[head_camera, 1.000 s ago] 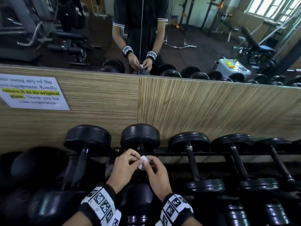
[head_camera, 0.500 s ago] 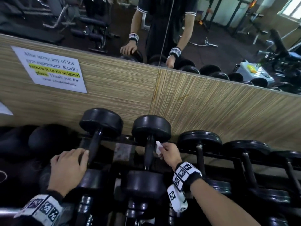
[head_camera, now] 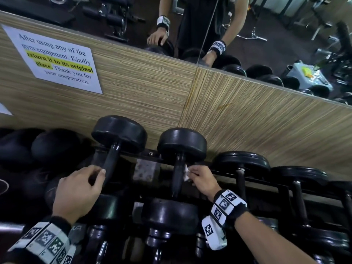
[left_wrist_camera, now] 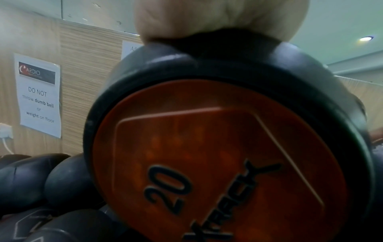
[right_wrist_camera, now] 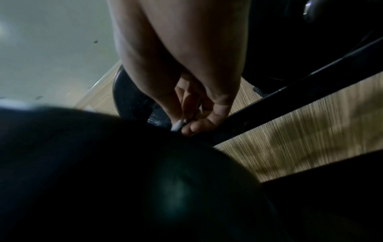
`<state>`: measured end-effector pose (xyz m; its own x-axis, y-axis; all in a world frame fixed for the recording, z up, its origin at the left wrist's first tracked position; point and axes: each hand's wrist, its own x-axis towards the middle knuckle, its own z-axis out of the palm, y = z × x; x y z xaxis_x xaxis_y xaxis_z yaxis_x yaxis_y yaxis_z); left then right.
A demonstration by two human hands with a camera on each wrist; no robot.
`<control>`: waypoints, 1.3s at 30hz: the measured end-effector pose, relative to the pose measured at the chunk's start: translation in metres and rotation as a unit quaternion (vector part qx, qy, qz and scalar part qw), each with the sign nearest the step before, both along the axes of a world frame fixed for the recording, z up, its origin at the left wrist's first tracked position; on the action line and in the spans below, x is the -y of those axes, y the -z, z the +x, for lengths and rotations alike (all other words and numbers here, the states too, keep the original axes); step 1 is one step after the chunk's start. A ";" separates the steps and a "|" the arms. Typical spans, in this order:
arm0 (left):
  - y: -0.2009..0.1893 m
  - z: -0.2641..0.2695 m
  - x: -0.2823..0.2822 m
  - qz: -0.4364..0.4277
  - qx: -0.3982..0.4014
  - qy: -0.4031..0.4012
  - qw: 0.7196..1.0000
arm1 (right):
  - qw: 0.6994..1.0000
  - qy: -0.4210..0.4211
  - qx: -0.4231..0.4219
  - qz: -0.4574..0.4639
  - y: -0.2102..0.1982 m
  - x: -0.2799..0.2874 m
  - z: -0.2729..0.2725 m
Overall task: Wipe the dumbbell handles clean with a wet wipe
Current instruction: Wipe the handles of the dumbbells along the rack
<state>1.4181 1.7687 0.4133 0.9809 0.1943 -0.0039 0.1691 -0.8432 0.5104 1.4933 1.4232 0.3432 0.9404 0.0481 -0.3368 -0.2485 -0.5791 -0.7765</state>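
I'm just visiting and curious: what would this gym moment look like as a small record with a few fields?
Setting: black metal dumbbell rack against a wood-grain wall panel, mirror above
Right hand: pinches a small white wet wipe against the dark handle of the second black round-headed dumbbell
Left hand: fingers curled around the near head of the neighbouring black dumbbell; the left wrist view shows its orange end cap marked 20
Sign: white paper notice asking users to return equipment
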 end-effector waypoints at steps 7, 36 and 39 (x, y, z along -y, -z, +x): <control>0.000 0.000 0.001 -0.020 0.000 -0.018 1.000 | 0.997 -0.016 0.035 -0.062 0.000 -0.012 0.011; -0.005 0.001 0.006 -0.029 -0.017 -0.051 0.998 | 1.000 -0.002 -0.005 -0.012 0.001 -0.011 -0.026; -0.007 0.000 0.006 -0.027 -0.018 -0.049 0.998 | 1.000 0.012 -0.020 0.001 0.001 -0.021 -0.023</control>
<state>1.4184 1.7626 0.4206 0.9563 0.2875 -0.0525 0.2684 -0.7928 0.5472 1.4700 1.4441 0.3423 0.9273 0.0259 -0.3734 -0.2931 -0.5700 -0.7676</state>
